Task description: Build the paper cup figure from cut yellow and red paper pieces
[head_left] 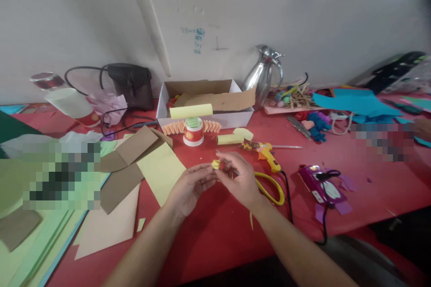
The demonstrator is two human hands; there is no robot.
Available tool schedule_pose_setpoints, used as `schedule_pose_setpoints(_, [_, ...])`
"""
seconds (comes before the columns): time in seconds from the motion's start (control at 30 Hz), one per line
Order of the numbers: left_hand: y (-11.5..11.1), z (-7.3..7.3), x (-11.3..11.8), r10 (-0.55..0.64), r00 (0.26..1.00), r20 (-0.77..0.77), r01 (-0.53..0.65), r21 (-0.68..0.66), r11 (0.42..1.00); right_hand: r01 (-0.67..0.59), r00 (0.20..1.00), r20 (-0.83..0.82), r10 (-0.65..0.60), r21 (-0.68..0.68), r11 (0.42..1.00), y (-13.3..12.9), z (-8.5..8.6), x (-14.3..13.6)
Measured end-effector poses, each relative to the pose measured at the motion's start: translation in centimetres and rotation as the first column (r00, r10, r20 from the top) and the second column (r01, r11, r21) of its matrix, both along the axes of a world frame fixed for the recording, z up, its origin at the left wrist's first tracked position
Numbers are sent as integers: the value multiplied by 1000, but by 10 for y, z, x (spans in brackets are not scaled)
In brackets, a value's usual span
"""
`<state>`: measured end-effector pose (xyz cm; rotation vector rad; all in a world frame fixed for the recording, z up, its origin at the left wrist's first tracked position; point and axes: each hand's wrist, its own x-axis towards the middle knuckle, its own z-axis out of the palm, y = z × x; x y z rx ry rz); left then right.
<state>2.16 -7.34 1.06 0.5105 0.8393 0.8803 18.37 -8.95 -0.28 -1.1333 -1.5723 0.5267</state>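
Note:
A small folded piece of yellow paper [216, 164] is pinched between the fingertips of both hands above the red table. My left hand [191, 184] grips it from the left, with its fingers curled. From the right, my right hand [238, 177] holds it between thumb and fingers. Just beyond stands a red and white paper cup [193, 136] with folded green paper on top and pleated orange strips [175, 128] at its sides. A rolled yellow paper tube [230, 139] lies near the cup. The yellow glue gun [270, 159] rests right of my right hand.
An open white box [205, 120] holds cardboard, with a metal jug [261, 74] behind its right end. Brown and yellow sheets [161, 172] cover the left side. A purple device [321, 186] with a black cable lies right. A person's hand [422, 130] shows at the right edge.

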Motion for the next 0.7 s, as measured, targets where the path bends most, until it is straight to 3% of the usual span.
schedule_pose_setpoints(0.23, [-2, 1, -1, -65, 995, -75, 75, 131, 989, -53, 997, -49, 53, -1, 999, 1, -1, 2])
schedule_pose_setpoints(0.47, [-6, 6, 0, 132, 936, -327, 20, 423, 906, -66, 996, -51, 67, 31, 997, -1, 4, 1])
schedule_pose_setpoints(0.57, [-7, 6, 1, 137, 927, -349, 37, 449, 893, -70, 998, -1, 70, 70, 995, -3, 4, 0])
schedule_pose_setpoints(0.7, [-5, 2, 2, 104, 953, -285, 17, 390, 921, -92, 996, -10, 93, 23, 995, -3, 2, -1])
